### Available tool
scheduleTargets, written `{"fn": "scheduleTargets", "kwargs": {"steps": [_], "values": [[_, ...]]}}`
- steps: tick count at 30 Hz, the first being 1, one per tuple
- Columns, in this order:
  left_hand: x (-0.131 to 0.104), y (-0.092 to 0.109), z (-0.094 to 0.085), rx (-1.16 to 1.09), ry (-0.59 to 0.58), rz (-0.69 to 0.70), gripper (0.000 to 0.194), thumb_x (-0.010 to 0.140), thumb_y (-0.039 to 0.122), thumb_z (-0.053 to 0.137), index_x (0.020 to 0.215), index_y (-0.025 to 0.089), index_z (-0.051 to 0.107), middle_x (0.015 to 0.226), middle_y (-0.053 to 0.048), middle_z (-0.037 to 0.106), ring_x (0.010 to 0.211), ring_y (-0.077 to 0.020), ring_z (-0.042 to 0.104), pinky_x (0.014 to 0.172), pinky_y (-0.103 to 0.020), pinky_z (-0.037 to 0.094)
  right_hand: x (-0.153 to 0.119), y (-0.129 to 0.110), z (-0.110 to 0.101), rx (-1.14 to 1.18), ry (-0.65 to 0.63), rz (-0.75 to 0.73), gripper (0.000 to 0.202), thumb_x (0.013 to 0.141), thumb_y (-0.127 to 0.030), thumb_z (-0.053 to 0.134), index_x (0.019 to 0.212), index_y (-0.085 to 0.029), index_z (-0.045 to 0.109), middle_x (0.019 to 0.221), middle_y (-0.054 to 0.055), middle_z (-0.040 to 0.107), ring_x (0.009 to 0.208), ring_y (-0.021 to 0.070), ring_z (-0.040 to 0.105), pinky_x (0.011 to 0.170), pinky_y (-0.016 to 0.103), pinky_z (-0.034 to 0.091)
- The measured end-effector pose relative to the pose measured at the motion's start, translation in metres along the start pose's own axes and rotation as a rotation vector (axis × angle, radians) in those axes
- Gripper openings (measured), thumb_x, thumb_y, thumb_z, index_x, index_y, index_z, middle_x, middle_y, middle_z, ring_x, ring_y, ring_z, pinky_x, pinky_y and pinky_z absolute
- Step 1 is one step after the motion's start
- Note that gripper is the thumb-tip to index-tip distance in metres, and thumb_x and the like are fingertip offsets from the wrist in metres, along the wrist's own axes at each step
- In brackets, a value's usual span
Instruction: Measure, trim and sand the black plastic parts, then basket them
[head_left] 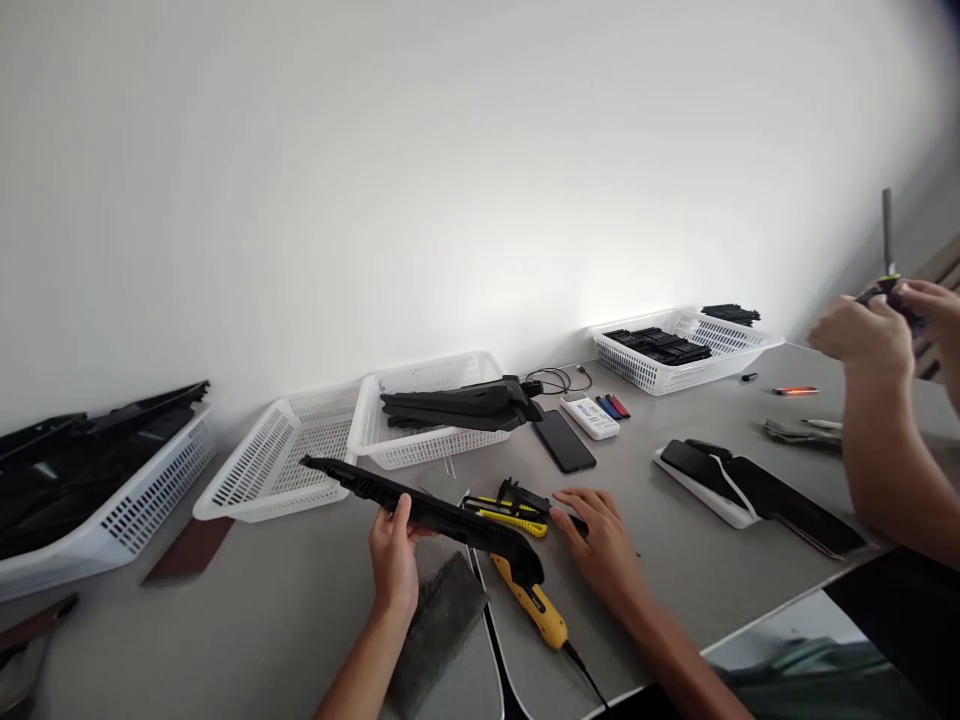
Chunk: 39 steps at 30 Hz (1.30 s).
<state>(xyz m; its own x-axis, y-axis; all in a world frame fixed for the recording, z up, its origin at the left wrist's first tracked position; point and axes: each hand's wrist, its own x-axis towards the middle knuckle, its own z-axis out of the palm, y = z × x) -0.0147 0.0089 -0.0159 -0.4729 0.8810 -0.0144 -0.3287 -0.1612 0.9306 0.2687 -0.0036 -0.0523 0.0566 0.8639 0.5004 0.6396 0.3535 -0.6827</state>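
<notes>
My left hand (395, 560) is closed around a long black plastic part (442, 515), held tilted above the table with its thicker curved end toward the right. My right hand (604, 545) is low over the table, thumb and fingers around a slim black tool (578, 524) whose kind I cannot make out. Just left of those fingers lie a yellow utility knife (517, 520) and a black clamp-like tool (523, 495). Below the held part rests a yellow corded tool (541, 608), its front end hidden. A dark grey block or pad (441, 635) lies under my left wrist.
White baskets stand along the wall: one with black sheeting (150, 500), one bare (277, 470), one with black parts (390, 440), one with small black pieces (652, 375). A phone (564, 441) and white box (590, 417) lie mid-table. A co-worker's hands (870, 325) work at right.
</notes>
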Motion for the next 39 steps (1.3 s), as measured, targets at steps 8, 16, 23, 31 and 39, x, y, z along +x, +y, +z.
{"fn": "scheduleTargets", "kwargs": {"steps": [8, 16, 23, 31, 39], "values": [[-0.007, 0.007, 0.006, -0.052, -0.276, -0.192, 0.060, 0.063, 0.066, 0.094, 0.080, 0.020, 0.061, 0.063, -0.004, 0.074, 0.057, -0.0205, 0.070, 0.055, -0.029, 0.056, -0.033, -0.084, -0.002, 1.001, -0.354, 0.509, 0.064, 0.100, -0.075, 0.051, 0.114, -0.019, 0.079, 0.105, 0.015, 0.075, 0.078, 0.0261, 0.070, 0.064, 0.037, 0.057], [-0.012, 0.007, 0.005, -0.100, -0.507, -0.211, 0.050, 0.080, 0.063, 0.086, 0.098, 0.020, 0.068, 0.066, -0.004, 0.074, 0.057, -0.0195, 0.068, 0.057, -0.029, 0.054, -0.002, -0.074, -0.032, 1.035, -0.439, 0.610, 0.060, 0.095, -0.065, 0.067, 0.134, -0.019, 0.072, 0.100, 0.013, 0.076, 0.057, 0.0166, 0.058, 0.050, 0.031, 0.049], [-0.009, 0.004, 0.005, -0.114, -0.503, -0.219, 0.056, 0.085, 0.068, 0.076, 0.109, 0.018, 0.070, 0.087, -0.009, 0.078, 0.061, -0.0195, 0.070, 0.056, -0.030, 0.057, 0.085, -0.097, -0.052, 0.516, -0.196, -0.084, 0.040, 0.104, -0.045, 0.059, 0.136, -0.026, 0.073, 0.106, 0.009, 0.078, 0.087, 0.0236, 0.069, 0.079, 0.036, 0.055], [-0.001, -0.010, 0.002, -0.036, -0.546, -0.198, 0.060, 0.087, 0.073, 0.068, 0.106, 0.016, 0.068, 0.080, -0.006, 0.075, 0.055, -0.0158, 0.066, 0.053, -0.027, 0.054, 0.210, -0.077, -0.008, -0.237, -0.496, -0.444, 0.049, 0.102, -0.027, 0.055, 0.150, -0.032, 0.064, 0.125, 0.009, 0.074, 0.114, 0.0290, 0.060, 0.103, 0.047, 0.050], [-0.002, -0.013, 0.005, -0.001, -0.513, -0.210, 0.063, 0.082, 0.076, 0.069, 0.102, 0.016, 0.067, 0.075, -0.004, 0.074, 0.053, -0.0144, 0.064, 0.051, -0.026, 0.051, 0.228, -0.059, 0.017, -0.396, -0.518, -0.382, 0.066, 0.088, -0.009, 0.051, 0.146, -0.035, 0.067, 0.162, 0.006, 0.052, 0.149, 0.0373, 0.039, 0.117, 0.062, 0.037]]}}
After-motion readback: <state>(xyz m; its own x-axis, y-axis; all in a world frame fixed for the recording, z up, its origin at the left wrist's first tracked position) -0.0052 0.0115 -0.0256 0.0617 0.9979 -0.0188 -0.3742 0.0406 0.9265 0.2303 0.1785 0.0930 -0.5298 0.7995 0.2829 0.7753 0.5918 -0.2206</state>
